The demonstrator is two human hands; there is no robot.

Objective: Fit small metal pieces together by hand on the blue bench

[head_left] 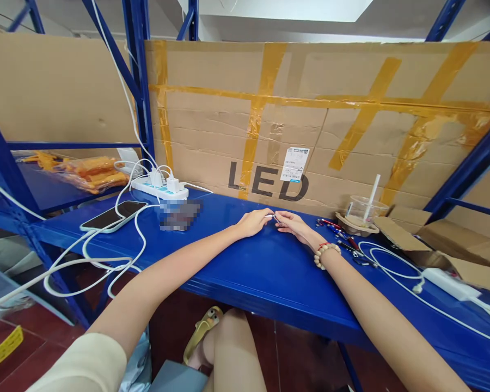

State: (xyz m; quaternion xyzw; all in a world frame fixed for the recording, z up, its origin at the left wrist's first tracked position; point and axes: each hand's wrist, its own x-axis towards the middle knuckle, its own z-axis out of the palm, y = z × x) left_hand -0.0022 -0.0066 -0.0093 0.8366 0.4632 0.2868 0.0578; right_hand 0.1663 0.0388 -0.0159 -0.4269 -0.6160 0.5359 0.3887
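Observation:
Both my hands rest on the blue metal shelf (269, 272), meeting near its middle. My left hand (253, 221) has its fingers curled, pinching one end of a small thin metallic piece (274, 217). My right hand (291, 224), with a bead bracelet (325, 252) at the wrist, is closed around the other end of that piece. The piece is too small to name. Fingertips of the two hands nearly touch.
A white power strip (160, 188) with chargers and a phone (113, 215) on white cables lie at the left. At the right are a plastic cup with a straw (365, 208), small tools (343, 234), a white adapter with cable (449, 283) and cardboard (433, 245). A taped cardboard wall (310, 120) stands behind.

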